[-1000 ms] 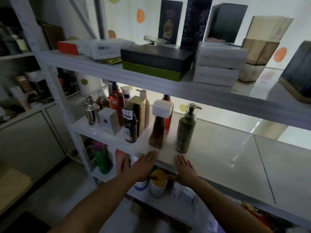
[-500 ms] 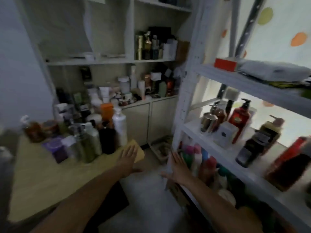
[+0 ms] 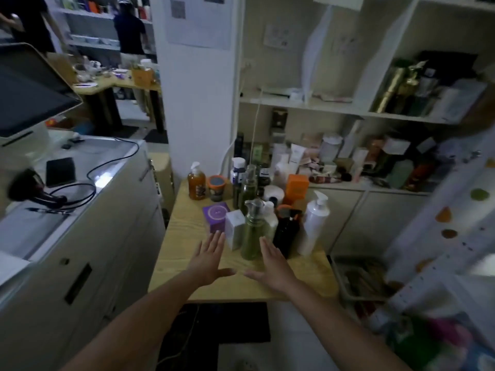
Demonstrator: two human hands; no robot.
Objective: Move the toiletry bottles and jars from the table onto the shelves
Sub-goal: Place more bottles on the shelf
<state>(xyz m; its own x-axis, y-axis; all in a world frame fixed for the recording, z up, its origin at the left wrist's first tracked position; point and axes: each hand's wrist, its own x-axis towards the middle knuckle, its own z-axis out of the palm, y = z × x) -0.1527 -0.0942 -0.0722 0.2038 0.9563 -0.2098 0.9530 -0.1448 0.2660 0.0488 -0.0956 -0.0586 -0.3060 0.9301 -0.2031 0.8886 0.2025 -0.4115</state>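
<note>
Green pump bottle (image 3: 251, 234) stands between flat, empty left hand (image 3: 207, 261) and right hand (image 3: 273, 266).

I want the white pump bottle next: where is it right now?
In the head view, the white pump bottle stands near the wooden table's right edge, just right of the black pump bottle.

No word or number can be read here. The amber pump bottle (image 3: 197, 184) on the bench (image 3: 182, 236) carries a dark print, the purple box (image 3: 216, 214) a round pale mark, and the paper sheets (image 3: 198, 21) on the white pillar (image 3: 198, 103) dark squares. All are too blurred to read.
</note>
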